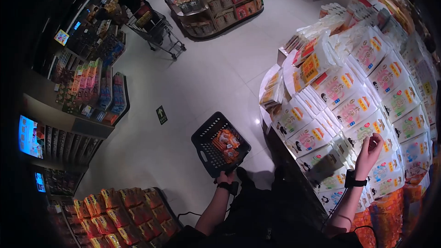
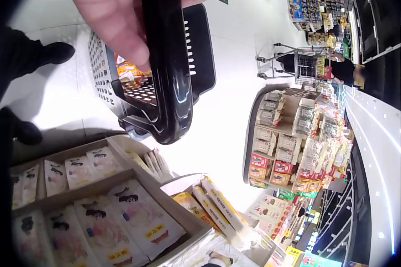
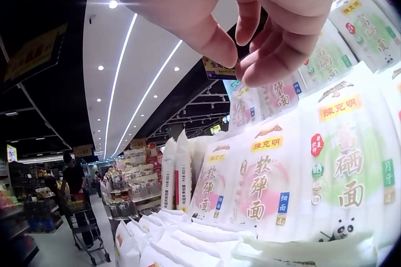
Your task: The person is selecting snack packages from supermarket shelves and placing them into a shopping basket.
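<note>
The left hand [image 1: 223,178] grips the black handle [image 2: 168,60] of a shopping basket [image 1: 212,131], fingers curled round it. Inside the basket lie orange packets [image 1: 228,143]. Over a slanted display of white noodle packs, the right hand [image 1: 373,149] hangs in the air with its fingers loosely bent and nothing between them. In the right wrist view that hand [image 3: 266,29] is above upright packs with pink [image 3: 260,182] and green [image 3: 348,160] prints, apart from them.
A person with a shopping cart [image 1: 156,32] stands at the upper left, by a rounded shelf island [image 1: 220,7]. Red and yellow packets [image 1: 110,216] fill a stand at the lower left. White floor [image 1: 183,82] runs between the displays. The noodle display's edge borders the person's legs.
</note>
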A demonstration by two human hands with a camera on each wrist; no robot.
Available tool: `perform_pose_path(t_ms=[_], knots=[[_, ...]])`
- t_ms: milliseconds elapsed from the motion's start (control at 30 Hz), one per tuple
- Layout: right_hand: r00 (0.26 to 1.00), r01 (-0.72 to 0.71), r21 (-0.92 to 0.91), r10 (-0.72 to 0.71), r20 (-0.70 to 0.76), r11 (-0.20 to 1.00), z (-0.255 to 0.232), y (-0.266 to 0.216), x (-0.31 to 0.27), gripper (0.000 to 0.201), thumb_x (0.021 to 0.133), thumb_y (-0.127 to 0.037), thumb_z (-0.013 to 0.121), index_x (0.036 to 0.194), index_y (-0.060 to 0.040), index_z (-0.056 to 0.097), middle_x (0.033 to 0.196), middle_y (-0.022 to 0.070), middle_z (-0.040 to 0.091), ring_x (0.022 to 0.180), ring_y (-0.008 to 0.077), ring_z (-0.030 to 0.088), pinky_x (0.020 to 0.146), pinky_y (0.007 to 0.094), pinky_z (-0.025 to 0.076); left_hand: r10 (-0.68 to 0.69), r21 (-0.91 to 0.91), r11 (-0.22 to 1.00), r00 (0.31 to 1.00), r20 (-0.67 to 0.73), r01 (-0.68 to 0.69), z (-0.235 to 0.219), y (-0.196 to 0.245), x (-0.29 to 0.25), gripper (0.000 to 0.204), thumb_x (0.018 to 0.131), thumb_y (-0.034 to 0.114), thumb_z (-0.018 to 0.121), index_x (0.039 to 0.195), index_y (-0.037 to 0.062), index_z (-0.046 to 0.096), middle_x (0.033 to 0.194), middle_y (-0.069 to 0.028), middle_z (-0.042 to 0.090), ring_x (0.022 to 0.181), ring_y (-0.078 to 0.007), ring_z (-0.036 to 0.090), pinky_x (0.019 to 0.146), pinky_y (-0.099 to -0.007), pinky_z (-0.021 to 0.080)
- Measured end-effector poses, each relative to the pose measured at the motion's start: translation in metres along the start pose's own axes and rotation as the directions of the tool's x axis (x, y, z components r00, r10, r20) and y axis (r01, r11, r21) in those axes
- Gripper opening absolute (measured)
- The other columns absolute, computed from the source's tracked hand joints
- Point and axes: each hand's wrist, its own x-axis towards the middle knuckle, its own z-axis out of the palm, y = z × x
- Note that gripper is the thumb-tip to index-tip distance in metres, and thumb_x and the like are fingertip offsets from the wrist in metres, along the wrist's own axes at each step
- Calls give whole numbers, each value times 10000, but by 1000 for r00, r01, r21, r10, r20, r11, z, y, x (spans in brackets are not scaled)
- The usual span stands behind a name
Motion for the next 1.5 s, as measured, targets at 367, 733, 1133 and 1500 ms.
perform_pose_path(t_ms=[367, 733, 1133, 1500], knots=[[924, 242, -62, -210, 321, 968, 116, -148, -128, 112, 1088, 17, 661, 1197, 5, 685, 1007, 49, 647, 798, 101, 558, 751, 283, 485, 211, 152, 967, 977, -40, -203, -27, 135, 44, 595, 1106, 151, 610, 1500, -39, 206, 1328, -304, 683, 974, -446, 815, 799, -541, 741], [653, 490, -97, -291, 700, 866, 177, -215, -214, 162, 1017, 59, 690, 1166, -3, 696, 989, 137, 659, 799, 254, 692, 764, 404, 556, 227, 293, 929, 973, 32, -226, -62, 166, 36, 643, 1104, 97, 612, 1463, 20, 84, 1284, -271, 681, 934, -416, 824, 777, -542, 757], [358, 386, -128, -20, 934, 914, 164, -195, -315, 165, 1062, -118, 687, 1196, -39, 742, 1125, 230, 765, 1028, 468, 752, 870, 539, 616, 321, 298, 900, 946, 37, -317, -89, 199, 21, 616, 997, 33, 654, 1351, 29, 150, 1176, -295, 669, 896, -407, 792, 792, -611, 758], [555, 308, -167, -35, 831, 937, 13, -129, -364, 171, 1043, -126, 704, 1181, -29, 731, 1138, 236, 764, 1077, 478, 733, 927, 542, 602, 302, 570, 756, 944, 131, -321, -137, 251, 44, 749, 1035, 56, 665, 1488, -5, 71, 1333, -367, 616, 1023, -501, 802, 806, -681, 737]])
